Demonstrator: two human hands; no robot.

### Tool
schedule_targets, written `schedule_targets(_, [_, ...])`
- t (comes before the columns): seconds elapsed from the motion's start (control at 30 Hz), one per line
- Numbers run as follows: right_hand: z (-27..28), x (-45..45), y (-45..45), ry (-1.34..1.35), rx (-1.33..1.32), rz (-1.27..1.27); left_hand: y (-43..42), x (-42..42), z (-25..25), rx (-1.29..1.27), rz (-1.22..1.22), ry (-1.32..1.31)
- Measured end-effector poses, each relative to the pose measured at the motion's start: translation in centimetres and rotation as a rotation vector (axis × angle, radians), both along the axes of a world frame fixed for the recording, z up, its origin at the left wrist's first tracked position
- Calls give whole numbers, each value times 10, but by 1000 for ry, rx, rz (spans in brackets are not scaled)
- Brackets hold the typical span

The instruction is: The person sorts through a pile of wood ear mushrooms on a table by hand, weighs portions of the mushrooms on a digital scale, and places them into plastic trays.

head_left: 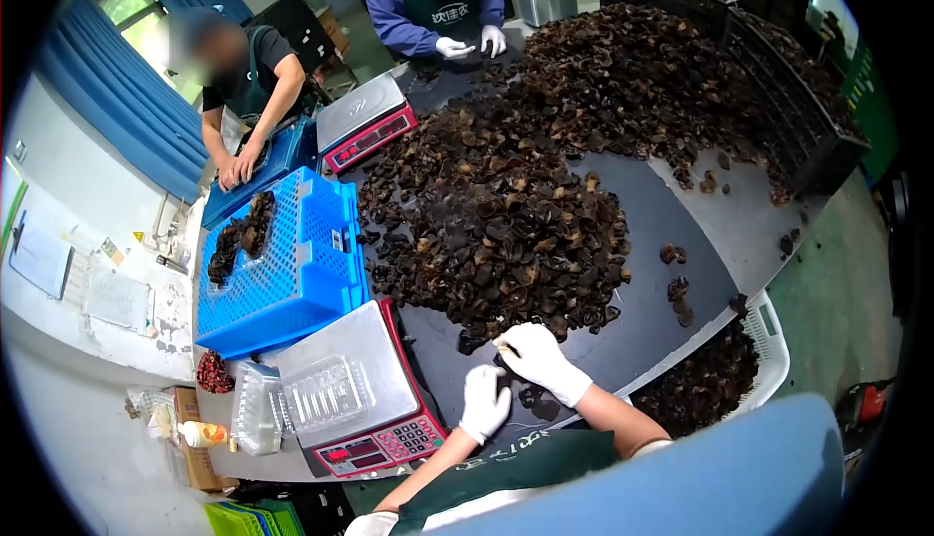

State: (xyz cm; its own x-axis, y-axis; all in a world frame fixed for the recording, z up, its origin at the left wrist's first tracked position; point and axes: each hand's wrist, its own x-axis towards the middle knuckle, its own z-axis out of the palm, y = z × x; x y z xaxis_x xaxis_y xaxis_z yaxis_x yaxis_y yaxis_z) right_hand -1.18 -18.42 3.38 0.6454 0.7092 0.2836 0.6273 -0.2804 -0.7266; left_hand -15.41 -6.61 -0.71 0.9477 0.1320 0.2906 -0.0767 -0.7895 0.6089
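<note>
My right hand (543,356), in a white glove, is closed with its fingertips pinched on a small wood ear mushroom at the near edge of the pile. Just left of and below it, my gloved left hand (484,405) has curled fingers against a dark piece of wood ear mushroom (504,373) between the two hands; its thumb stands a little apart. A few loose wood ears (538,402) lie below my right wrist. Beyond the hands spreads a large heap of wood ear mushrooms (506,234) on the dark tabletop (671,215).
A scale (341,380) carrying a clear plastic tray (329,392) stands left of my hands, near stacked clear boxes (257,410). Farther back are a blue crate (292,288) and a second scale (365,118). A white basket (769,341) sits at right. Two co-workers work across the table.
</note>
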Motion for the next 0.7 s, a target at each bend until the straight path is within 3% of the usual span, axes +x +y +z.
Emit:
schedule_targets(0.1, [-19, 6, 45, -170, -107, -22, -11, -23, 7, -44, 16, 60])
schedule_targets(0.33, [-43, 14, 105, -289, -408, -63, -7, -52, 12, -147, 99, 190])
schedule_targets(0.57, [-51, 16, 110, -360, -380, -110, 1, -68, 6, -217, 102, 195])
schedule_targets(0.7, [-5, 5, 84, -44, -319, -100, 5, -71, 9, -243, 79, 202])
